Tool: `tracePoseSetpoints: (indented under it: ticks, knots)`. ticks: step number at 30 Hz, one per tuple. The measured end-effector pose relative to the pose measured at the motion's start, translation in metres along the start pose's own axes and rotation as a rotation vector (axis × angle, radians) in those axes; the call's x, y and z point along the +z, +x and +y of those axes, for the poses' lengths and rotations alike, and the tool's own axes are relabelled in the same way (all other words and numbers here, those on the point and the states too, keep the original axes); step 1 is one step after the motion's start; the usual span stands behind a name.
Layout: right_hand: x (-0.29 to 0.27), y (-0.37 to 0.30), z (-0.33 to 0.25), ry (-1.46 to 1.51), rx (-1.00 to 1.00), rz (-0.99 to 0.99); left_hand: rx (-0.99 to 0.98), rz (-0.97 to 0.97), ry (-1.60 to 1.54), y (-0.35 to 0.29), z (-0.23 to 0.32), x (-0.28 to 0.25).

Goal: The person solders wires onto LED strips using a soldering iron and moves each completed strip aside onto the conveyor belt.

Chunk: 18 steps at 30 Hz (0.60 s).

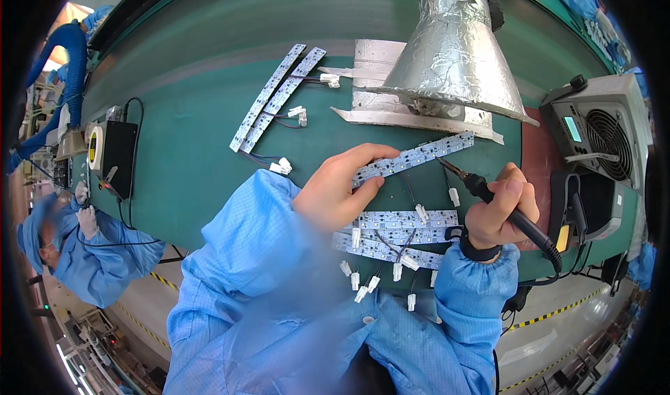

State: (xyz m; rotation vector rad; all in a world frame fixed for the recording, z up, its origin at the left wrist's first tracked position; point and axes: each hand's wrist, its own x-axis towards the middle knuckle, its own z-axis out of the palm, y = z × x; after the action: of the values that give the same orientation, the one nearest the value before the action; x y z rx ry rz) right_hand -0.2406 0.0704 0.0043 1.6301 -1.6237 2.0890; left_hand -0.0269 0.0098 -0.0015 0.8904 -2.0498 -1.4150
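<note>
A green bench mat (188,158) is shown covering the work surface, over which a cone-shaped fume hood wrapped in crinkled silver foil (453,53) is suspended at the top centre. A grey box-shaped unit with a round fan grille (604,137) is seen at the right edge, and a black rectangular box with cables (118,158) at the left edge. Both forearms, clad in light blue smock sleeves (244,269), are brought in from the lower edge. The left hand (335,189) is laid palm-down with fingers extended and closed on the near end of a long narrow white LED strip board (419,156); the board is pinched between thumb and fingers and pressed toward the mat. The board's long axis is set diagonally, its far end pointing up and to the right, toward the hood. The right hand (499,210) is curled shut in a pen-like grip round a black-handled soldering iron (502,206), the wrist bent inward and bearing a black band. The iron's tip is directed up and to the left and is brought against the lower edge of the held board, near its right half. A stack of similar white strip boards with white plug connectors on short wires (398,231) is placed between the two wrists, just below the held board. Two further strip boards (276,98) are laid side by side, well apart, at the upper left.
</note>
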Motion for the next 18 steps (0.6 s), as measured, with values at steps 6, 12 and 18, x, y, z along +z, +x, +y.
tracePoseSetpoints:
  ticks: [6,12,18]
  knots:
    - [0.000,0.000,-0.001,-0.001,0.015,-0.003,-0.012,-0.006,-0.015,0.000,0.000,0.000]
    - [-0.003,-0.001,-0.001,-0.041,0.019,-0.011,-0.012,-0.004,-0.016,0.000,0.000,0.000]
    - [-0.013,0.022,0.009,0.053,-0.006,0.297,-0.005,0.026,-0.013,0.000,-0.001,0.000]
